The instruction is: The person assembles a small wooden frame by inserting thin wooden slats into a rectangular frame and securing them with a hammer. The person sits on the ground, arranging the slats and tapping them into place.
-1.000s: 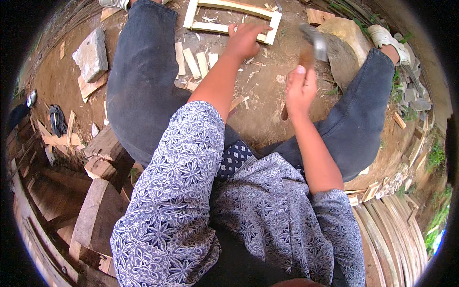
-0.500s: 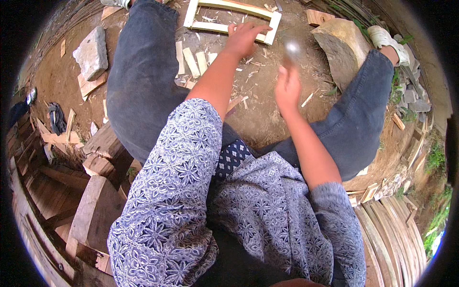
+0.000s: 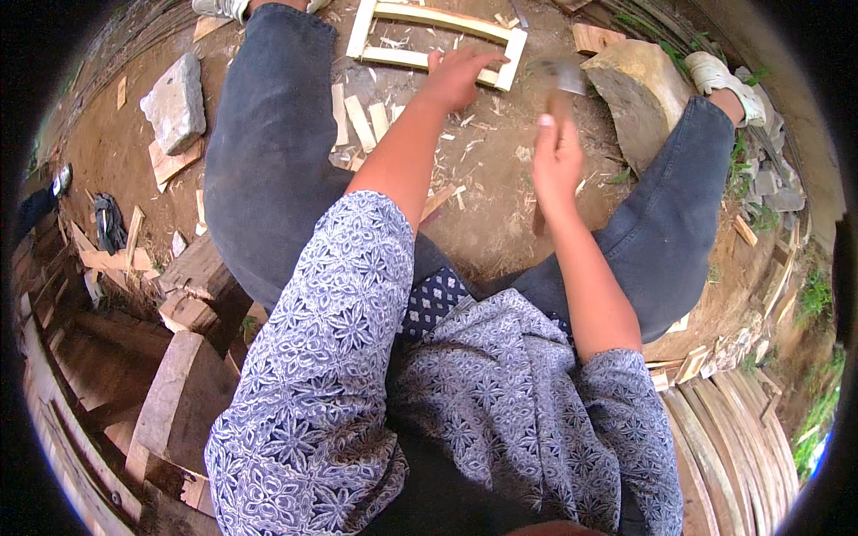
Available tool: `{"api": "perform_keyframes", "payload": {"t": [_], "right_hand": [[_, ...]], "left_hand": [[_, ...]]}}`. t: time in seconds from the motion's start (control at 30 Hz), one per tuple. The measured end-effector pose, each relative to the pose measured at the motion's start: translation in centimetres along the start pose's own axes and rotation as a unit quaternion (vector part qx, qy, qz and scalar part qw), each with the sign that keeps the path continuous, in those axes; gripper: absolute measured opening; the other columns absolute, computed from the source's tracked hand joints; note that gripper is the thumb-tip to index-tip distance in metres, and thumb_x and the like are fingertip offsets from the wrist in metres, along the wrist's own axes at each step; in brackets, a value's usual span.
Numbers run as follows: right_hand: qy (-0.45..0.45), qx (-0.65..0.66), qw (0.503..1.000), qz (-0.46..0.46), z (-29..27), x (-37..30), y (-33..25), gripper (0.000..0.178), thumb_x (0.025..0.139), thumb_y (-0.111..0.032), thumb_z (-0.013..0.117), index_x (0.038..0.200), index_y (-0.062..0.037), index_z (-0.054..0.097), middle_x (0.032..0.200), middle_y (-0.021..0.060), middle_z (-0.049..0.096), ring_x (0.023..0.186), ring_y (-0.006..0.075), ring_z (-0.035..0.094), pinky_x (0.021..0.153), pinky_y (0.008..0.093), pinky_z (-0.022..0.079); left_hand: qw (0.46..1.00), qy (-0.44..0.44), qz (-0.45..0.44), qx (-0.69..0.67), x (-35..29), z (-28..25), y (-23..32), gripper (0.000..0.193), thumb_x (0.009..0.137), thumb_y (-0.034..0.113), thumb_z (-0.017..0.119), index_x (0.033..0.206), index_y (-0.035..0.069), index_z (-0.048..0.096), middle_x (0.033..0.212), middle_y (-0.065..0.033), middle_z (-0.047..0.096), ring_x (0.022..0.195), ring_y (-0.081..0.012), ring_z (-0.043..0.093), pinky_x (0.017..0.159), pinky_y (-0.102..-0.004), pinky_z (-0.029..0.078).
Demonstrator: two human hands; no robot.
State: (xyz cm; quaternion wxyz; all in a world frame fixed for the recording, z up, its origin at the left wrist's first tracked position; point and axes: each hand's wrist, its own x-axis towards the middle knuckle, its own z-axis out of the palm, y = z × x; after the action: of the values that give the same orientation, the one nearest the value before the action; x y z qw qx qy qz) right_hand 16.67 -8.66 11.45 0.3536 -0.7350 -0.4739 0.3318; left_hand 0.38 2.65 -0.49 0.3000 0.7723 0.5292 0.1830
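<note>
Between my spread legs, a pale wooden frame (image 3: 440, 15) of narrow slats lies on the dirt ground. My left hand (image 3: 454, 79) grips its near rail close to the right corner, fingers reaching toward the end piece. To the right, my right hand (image 3: 558, 170) is wrapped round the wooden handle of a hammer (image 3: 559, 105). The hammer's metal head is blurred by motion and stands apart from the frame, a little right of its corner. The handle's lower end shows below my fist.
Several short wood strips (image 3: 359, 123) and shavings lie near the frame. A large stone (image 3: 639, 94) sits by my right foot, and a grey stone (image 3: 174, 103) beyond my left leg. Thick timber blocks (image 3: 174, 402) stand at lower left; long curved boards (image 3: 728, 429) lie at lower right.
The hammer and my right hand have moved to the right, away from the frame's corner. My left hand stays on the frame.
</note>
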Motion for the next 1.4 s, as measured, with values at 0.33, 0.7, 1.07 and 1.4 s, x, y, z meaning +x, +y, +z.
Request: {"api": "perform_keyframes", "payload": {"t": [0.33, 0.7, 1.07, 1.4], "right_hand": [[-0.03, -0.049, 0.997, -0.041, 1.0, -0.1, -0.3, 0.031, 0.1, -0.028, 0.054, 0.112, 0.0, 0.058, 0.08, 0.0206, 0.066, 0.075, 0.0405, 0.065, 0.069, 0.0449, 0.05], [-0.038, -0.026, 0.999, 0.004, -0.1, 0.0, -1.5, 0.036, 0.098, -0.031, 0.057, 0.113, 0.0011, 0.058, 0.091, 0.0267, 0.067, 0.084, 0.0451, 0.066, 0.074, 0.0484, 0.05], [-0.064, -0.102, 0.993, 0.016, 1.7, -0.1, 2.2, 0.03, 0.097, -0.029, 0.055, 0.115, -0.0048, 0.058, 0.093, 0.0272, 0.067, 0.091, 0.0471, 0.065, 0.076, 0.0516, 0.05], [-0.114, 0.294, 0.918, 0.239, -3.3, 2.0, -2.7, 0.038, 0.102, -0.037, 0.055, 0.133, -0.0149, 0.054, 0.07, -0.0057, 0.04, 0.051, 0.0035, 0.037, 0.044, 0.0211, 0.032]], "left_hand": [[1.0, -0.021, -0.017, -0.007, 0.7, -0.3, -0.5, 0.078, 0.072, -0.011, 0.061, 0.13, 0.04, 0.06, 0.129, 0.0016, 0.062, 0.125, -0.0204, 0.055, 0.097, -0.0453, 0.029], [0.996, -0.085, -0.01, -0.038, 1.6, -0.9, -0.3, 0.084, 0.072, -0.014, 0.055, 0.135, 0.041, 0.057, 0.13, 0.0056, 0.065, 0.126, -0.0161, 0.057, 0.099, -0.0462, 0.029], [0.961, 0.032, -0.084, -0.262, 0.8, -1.3, -1.9, 0.061, 0.072, -0.006, 0.055, 0.128, 0.018, 0.065, 0.125, -0.0112, 0.067, 0.123, -0.0307, 0.058, 0.104, -0.0404, 0.046], [0.964, -0.077, -0.01, 0.254, -0.7, -5.8, -1.5, 0.042, 0.086, 0.024, 0.07, 0.127, 0.025, 0.066, 0.12, -0.0052, 0.068, 0.12, -0.0261, 0.06, 0.119, -0.0627, 0.013]]}}
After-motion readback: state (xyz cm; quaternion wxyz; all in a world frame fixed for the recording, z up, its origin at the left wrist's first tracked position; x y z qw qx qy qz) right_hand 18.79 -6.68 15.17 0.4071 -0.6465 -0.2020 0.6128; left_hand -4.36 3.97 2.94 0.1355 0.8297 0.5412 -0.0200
